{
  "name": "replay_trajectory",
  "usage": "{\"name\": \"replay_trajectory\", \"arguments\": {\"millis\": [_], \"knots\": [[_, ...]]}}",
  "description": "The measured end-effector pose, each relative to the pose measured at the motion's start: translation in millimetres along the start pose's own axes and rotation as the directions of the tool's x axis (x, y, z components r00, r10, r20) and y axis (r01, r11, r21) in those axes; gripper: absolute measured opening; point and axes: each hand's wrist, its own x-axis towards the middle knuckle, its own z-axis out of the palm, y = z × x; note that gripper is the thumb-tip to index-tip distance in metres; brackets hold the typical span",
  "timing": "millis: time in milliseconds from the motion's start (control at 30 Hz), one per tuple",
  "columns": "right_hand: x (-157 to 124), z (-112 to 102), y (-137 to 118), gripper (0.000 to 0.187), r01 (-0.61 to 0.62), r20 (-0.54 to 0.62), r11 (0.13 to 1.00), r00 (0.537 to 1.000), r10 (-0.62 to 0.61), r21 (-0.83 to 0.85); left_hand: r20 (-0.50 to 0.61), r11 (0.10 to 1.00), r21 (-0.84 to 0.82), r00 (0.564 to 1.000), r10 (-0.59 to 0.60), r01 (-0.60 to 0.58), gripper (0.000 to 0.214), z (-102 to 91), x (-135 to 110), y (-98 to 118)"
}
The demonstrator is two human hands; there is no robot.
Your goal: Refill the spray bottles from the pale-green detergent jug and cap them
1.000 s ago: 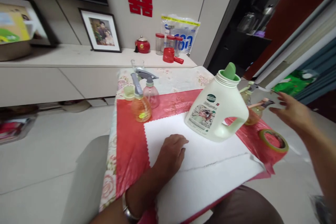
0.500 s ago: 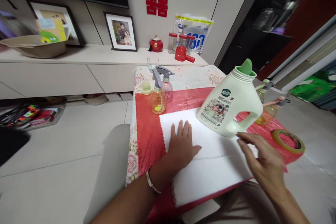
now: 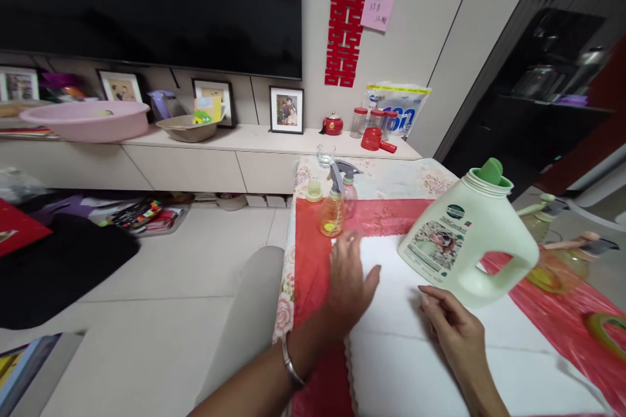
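My left hand (image 3: 349,283) is open, fingers apart and slightly blurred, over the left edge of a white cloth (image 3: 391,358) with a scalloped border. Whether it touches the cloth I cannot tell. Over the cloth's middle is my right hand (image 3: 454,326), thumb and forefinger pinched together; anything between them is too small to make out. A pale green detergent jug (image 3: 472,234) stands at the cloth's far side, in front of my right hand. Beyond my left hand are an amber spray bottle (image 3: 332,214), a pink spray bottle (image 3: 350,199) and a pale green cap (image 3: 313,191).
Red plastic sheeting (image 3: 313,260) lies under the cloth, over a floral tablecloth (image 3: 286,313). At the right are more spray bottles (image 3: 562,267) and a roll of tape (image 3: 606,332). Jars, a red scoop (image 3: 372,139) and a pink basin (image 3: 92,122) stand on the cabinet behind.
The view has swung left, bringing in the pink basin. My left hand has shifted from lying flat on the cloth toward its left edge. My right hand has come left, nearer to it.
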Motion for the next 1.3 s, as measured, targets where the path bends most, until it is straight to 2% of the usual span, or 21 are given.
{"name": "replay_trajectory", "arguments": {"millis": [67, 133, 200, 333, 433, 533, 633, 767, 867, 967, 1033, 1133, 1300], "knots": [[-2, 0, 4, 0.044, -0.046, -0.006, 0.999, 0.999, 0.046, 0.030, -0.122, 0.997, -0.015, 0.989, -0.081, 0.080, 0.077, -12.3, 20, -9], [-3, 0, 6, 0.046, -0.087, -0.005, 0.995, 0.996, 0.087, 0.053, -0.182, 0.990, -0.035, 0.974, -0.138, 0.134, 0.086, -18.5, 41, -24], [-3, 0, 7, 0.048, -0.117, -0.009, 0.991, 0.993, 0.118, 0.070, -0.185, 0.979, -0.067, 0.961, -0.204, 0.195, 0.097, -17.7, 61, -40], [-3, -1, 8, 0.051, -0.142, -0.011, 0.985, 0.990, 0.144, 0.103, -0.105, 0.945, -0.180, 0.950, -0.296, 0.274, 0.114, -5.8, 86, -65], [-2, -1, 8, 0.051, -0.146, -0.009, 0.981, 0.989, 0.148, 0.128, -0.082, 0.916, -0.279, 0.943, -0.323, 0.290, 0.109, 1.2, 92, -74], [-1, -1, 6, 0.051, -0.142, -0.014, 0.979, 0.989, 0.145, 0.146, -0.094, 0.906, -0.300, 0.936, -0.338, 0.297, 0.091, 2.2, 92, -76], [0, -1, 3, 0.048, -0.139, -0.017, 0.978, 0.990, 0.143, 0.157, -0.122, 0.911, -0.302, 0.936, -0.329, 0.281, 0.077, -0.7, 87, -68], [-1, -1, -1, 0.046, -0.134, -0.019, 0.977, 0.990, 0.139, 0.166, -0.099, 0.907, -0.335, 0.948, -0.303, 0.255, 0.073, -4.1, 73, -36], [-2, -1, -2, 0.044, -0.123, -0.036, 0.979, 0.991, 0.131, 0.160, 0.001, 0.874, -0.401, 0.954, -0.301, 0.276, 0.076, -2.8, 54, -4], [-3, -1, -2, 0.042, -0.092, -0.067, 0.984, 0.992, 0.103, 0.150, 0.111, 0.847, -0.408, 0.939, -0.324, 0.340, 0.075, 4.0, 29, 18], [-3, -2, -1, 0.040, -0.061, -0.090, 0.988, 0.993, 0.074, 0.141, 0.119, 0.859, -0.385, 0.941, -0.317, 0.338, 0.076, 11.0, 13, 25], [-3, -4, -2, 0.037, -0.007, -0.118, 0.992, 0.993, 0.021, 0.123, 0.120, 0.904, -0.332, 0.963, -0.242, 0.269, 0.083, 20.9, -5, 27], [-4, -6, -11, 0.036, 0.071, -0.122, 0.995, 0.991, -0.061, 0.073, 0.145, 0.951, -0.292, 0.987, -0.063, 0.103, 0.089, 25.9, -14, 25]]}}
